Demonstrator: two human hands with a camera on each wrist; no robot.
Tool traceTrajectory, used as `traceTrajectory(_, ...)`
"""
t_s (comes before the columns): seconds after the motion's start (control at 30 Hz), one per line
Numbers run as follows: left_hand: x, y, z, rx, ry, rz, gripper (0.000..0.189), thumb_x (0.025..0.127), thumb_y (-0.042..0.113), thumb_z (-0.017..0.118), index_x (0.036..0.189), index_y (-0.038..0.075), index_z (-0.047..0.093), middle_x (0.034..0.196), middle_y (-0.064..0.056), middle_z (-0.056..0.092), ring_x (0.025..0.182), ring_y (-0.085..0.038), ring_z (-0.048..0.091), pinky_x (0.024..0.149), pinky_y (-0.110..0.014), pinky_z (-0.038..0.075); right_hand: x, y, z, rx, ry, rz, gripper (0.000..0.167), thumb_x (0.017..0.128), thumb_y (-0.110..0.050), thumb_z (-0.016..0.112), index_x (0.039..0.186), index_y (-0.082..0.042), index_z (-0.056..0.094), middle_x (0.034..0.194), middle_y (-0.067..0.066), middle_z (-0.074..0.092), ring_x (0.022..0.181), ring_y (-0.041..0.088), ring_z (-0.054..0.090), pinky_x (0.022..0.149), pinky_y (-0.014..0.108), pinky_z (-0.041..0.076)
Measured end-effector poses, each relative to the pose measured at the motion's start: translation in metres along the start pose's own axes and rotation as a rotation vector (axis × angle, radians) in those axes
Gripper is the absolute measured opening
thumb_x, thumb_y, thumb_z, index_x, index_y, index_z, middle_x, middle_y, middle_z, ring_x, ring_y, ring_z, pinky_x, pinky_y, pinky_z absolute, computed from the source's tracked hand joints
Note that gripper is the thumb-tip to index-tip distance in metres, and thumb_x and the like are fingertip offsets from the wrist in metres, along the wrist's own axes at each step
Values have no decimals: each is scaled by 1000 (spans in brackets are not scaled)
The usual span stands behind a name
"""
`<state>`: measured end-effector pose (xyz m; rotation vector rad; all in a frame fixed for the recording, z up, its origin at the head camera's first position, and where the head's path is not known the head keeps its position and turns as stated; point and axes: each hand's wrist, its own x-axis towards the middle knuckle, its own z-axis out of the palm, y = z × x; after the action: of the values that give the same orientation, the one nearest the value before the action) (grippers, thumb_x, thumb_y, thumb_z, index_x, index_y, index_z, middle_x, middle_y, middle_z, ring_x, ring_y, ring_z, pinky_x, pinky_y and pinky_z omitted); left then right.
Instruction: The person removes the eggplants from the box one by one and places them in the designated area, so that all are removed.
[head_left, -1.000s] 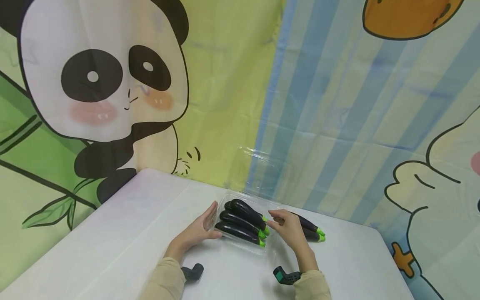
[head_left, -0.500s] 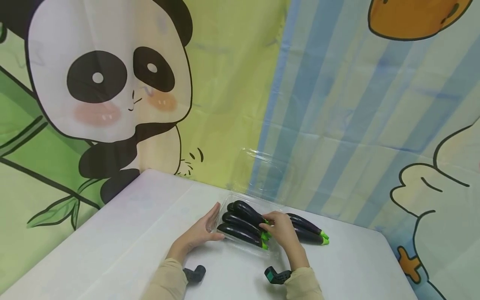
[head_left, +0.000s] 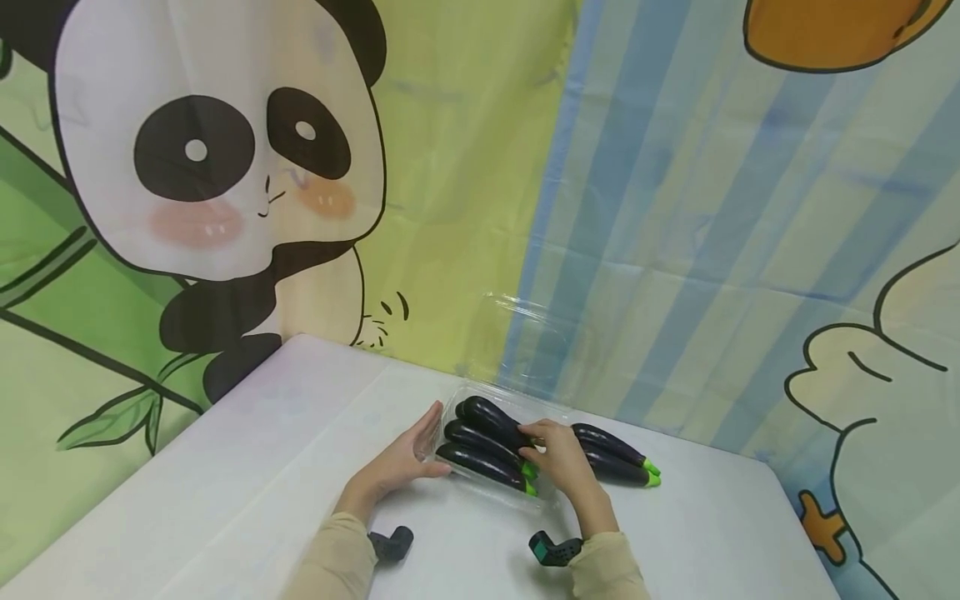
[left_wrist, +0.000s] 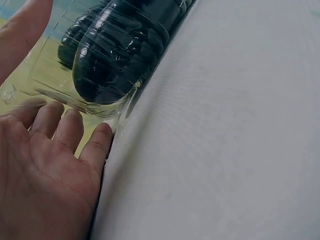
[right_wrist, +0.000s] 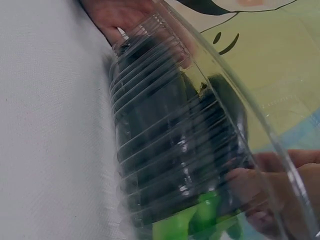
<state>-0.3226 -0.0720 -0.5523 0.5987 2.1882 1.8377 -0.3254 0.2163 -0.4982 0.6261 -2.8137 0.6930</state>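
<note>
Several dark, glossy eggplants [head_left: 480, 446] with bright green stem ends lie in a clear plastic clamshell box [head_left: 495, 498]. My left hand [head_left: 397, 458] rests at the box's left end, its thumb at the near corner. In the left wrist view, the fingers of my left hand [left_wrist: 55, 165] lie along the ribbed end wall, relaxed and apart. My right hand [head_left: 562, 457] pinches the upper eggplant [head_left: 491, 418] near its stem end, hiding that end in the head view. Through the plastic in the right wrist view, the thumb of my right hand [right_wrist: 280, 185] shows against this eggplant.
Two more eggplants [head_left: 618, 469] lie side by side on the white table [head_left: 720, 517], right of the box. The transparent lid [head_left: 517, 346] stands raised behind the box, close to the printed curtain [head_left: 675, 250]. Each wrist wears a small black camera [head_left: 553, 550].
My right hand has come left and down from beside the stem ends onto the upper eggplant, and now pinches it. My left hand stays at the box's end.
</note>
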Motion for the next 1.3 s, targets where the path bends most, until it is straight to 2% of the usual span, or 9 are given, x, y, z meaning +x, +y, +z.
traceTrajectory(0.3,0,1,1,-4,-1,-9,115,73,25,82,154,25,-1,161,7,-2,149,-16,2,121,-37,13,-1,-1,0,-29,-70,-33,50,83,-12,72,131,-20,59,119,7,66,102,25,66,84,40,57)
traceTrajectory(0.43,1,2,0,-12,-5,-4,115,74,23,81,154,23,-1,161,8,-2,149,-16,1,121,-37,12,1,-1,3,-47,-74,-24,55,82,-9,73,134,-15,56,116,8,67,101,25,67,85,42,57)
traceTrajectory(0.57,1,2,0,-6,-5,-1,115,75,24,81,154,21,-2,161,8,-2,149,-16,2,121,-37,13,1,-4,4,-62,-70,9,50,80,-10,75,128,-11,61,112,8,69,99,24,68,84,41,57)
traceTrajectory(0.67,1,1,0,-1,-7,4,115,75,25,81,154,21,-2,161,7,-2,149,-16,2,121,-38,14,1,-6,5,-114,-81,39,49,78,-12,77,126,-14,62,109,5,69,97,22,67,82,40,57)
traceTrajectory(0.8,1,0,0,0,-15,18,114,75,26,80,154,22,-2,161,6,-2,149,-17,3,121,-37,14,1,-9,7,-204,-109,57,58,77,-14,78,131,-18,58,106,3,70,94,20,66,80,39,57)
traceTrajectory(1.03,0,2,0,0,-19,25,115,75,28,81,154,24,-2,161,5,-2,149,-17,3,121,-37,14,1,-11,9,-280,-110,78,62,79,-17,76,136,-25,52,99,1,72,87,19,67,72,37,57)
traceTrajectory(1.13,0,3,0,-5,-19,19,115,74,29,81,154,23,-2,161,5,-1,149,-17,3,121,-36,13,0,-10,9,-283,-101,59,60,81,-17,75,137,-23,53,100,2,72,86,18,68,71,37,57)
traceTrajectory(1.3,-1,4,0,-4,-19,11,116,74,29,81,154,20,-2,161,5,-1,149,-17,4,121,-37,14,0,-9,7,-219,-88,57,52,83,-18,73,131,-12,56,106,3,72,88,16,70,78,37,58)
